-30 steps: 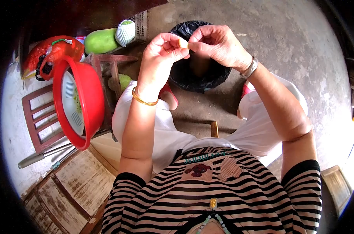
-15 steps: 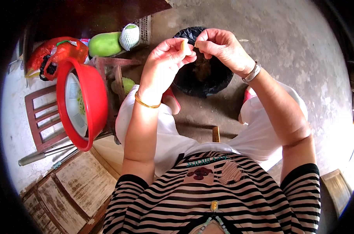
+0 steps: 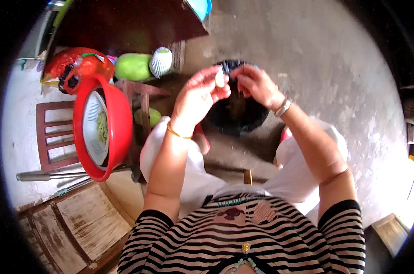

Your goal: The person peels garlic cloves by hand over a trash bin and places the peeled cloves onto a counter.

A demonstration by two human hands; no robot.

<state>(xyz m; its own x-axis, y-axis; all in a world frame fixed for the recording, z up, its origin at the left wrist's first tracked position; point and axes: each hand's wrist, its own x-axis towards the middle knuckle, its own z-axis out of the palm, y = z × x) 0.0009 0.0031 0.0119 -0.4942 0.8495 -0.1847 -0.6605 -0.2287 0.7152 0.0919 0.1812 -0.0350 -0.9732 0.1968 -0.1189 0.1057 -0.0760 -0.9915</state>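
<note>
Bin [image 3: 236,128], lined with black plastic, stands on the concrete floor [image 3: 316,59] in the head view, between the person's lower legs, with blurred brownish scraps down inside it. At the bin's left edge, as seen from above, the left hand [image 3: 195,96] is raised, palm turned inward; its grip is closed in a pinch, thumb and fingers around a small pale piece [image 3: 220,78], whitish with a yellowish edge. Over the bin's right side is the right hand [image 3: 258,87], apart from the left one, thumb and fingers curled together in a nearly closed grip; whether anything sits between those fingertips I cannot tell. Well left of the bin, a red basin [image 3: 120,137] leans steeply on its side, a white colander [image 3: 91,116] within it bearing light-green cut pieces [image 3: 102,125]. Between basin and bin stands a reddish wooden stool [image 3: 145,91], a pale-green rounded vegetable [image 3: 152,117] beside its leg. Left of the bin and farther forward lie a long green gourd [image 3: 133,67], a fruit in white foam netting [image 3: 161,63] touching its end, and a red plastic bag [image 3: 90,68].
</note>
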